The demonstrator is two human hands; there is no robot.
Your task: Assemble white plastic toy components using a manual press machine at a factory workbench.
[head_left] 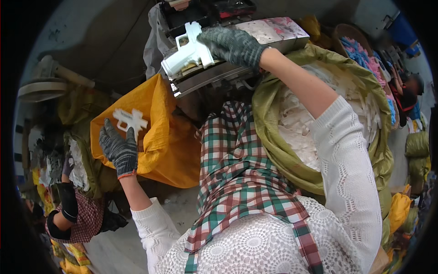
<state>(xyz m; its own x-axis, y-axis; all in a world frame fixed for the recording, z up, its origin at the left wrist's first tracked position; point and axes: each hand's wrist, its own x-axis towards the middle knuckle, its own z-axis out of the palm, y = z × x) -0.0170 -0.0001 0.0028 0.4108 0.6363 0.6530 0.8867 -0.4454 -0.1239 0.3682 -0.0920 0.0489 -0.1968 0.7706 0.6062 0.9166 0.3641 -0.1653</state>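
Fingers of the right hand (232, 45) are clamping a white toy pistol (189, 50); the left hand (119, 148), fingers spread, is touching a white plastic piece (131, 120) over the orange sack (169, 137).

The scene is lit evenly by soft, fairly bright daylight, and only weak shadows are cast. Strong fisheye bending and a black vignette are seen at the rim. Slight softness is noted throughout.
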